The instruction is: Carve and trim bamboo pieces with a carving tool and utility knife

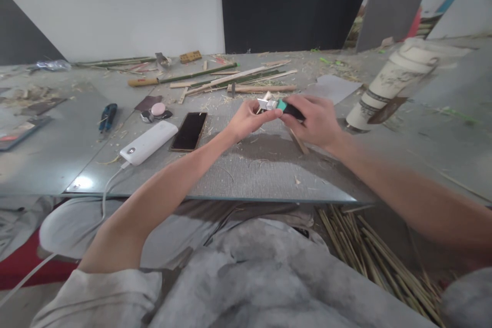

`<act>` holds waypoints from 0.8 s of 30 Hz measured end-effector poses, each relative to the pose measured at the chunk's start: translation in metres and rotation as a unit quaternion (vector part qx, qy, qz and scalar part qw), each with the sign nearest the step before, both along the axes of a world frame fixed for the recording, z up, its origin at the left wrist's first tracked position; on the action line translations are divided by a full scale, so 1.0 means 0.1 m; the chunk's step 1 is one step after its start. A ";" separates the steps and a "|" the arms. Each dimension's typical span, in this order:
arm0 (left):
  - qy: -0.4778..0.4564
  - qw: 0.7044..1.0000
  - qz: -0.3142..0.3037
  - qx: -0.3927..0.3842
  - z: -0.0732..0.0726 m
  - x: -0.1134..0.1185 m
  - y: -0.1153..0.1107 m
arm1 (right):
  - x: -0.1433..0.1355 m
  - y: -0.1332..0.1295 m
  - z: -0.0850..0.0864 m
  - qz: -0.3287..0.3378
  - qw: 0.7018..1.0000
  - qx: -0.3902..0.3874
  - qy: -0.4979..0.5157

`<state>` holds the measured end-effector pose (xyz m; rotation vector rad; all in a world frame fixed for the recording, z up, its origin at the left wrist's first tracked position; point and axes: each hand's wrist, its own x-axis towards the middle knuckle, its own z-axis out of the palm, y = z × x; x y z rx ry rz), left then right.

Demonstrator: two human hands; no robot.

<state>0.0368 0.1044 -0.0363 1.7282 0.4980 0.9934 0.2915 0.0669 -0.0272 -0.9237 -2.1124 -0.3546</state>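
My right hand (313, 118) is wrapped round a utility knife (283, 106) with a black and green handle. Its blade points left, over the fingers of my left hand (249, 119). The left hand is closed, its thumb stretched along toward the knife. A small pale piece (268, 96) shows just behind the blade; whether the left fingers grip it is hard to make out. Below the right hand, a thin wooden strip (299, 142) slants down toward the tabletop.
Bamboo and wood strips (238, 82) lie across the table's back among shavings. A phone (189, 131), a white power bank (149, 142) with a cable and blue-handled pliers (108, 117) sit left. A white cylindrical container (392, 84) stands right. Bamboo sticks (384, 256) lie below the table edge.
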 end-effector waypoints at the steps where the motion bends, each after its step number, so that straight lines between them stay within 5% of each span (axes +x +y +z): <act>1: 0.001 1.000 0.011 -0.001 0.00 0.01 0.00 | 0.00 0.00 -0.01 -0.006 1.000 0.005 0.000; 13: 0.045 0.983 0.177 -0.014 0.13 0.06 -0.18 | -0.03 -0.03 0.06 -0.113 0.993 -0.013 0.025; 24: 0.035 0.995 0.092 -0.033 0.13 -0.04 -0.08 | -0.05 0.02 0.00 -0.032 0.998 -0.049 0.037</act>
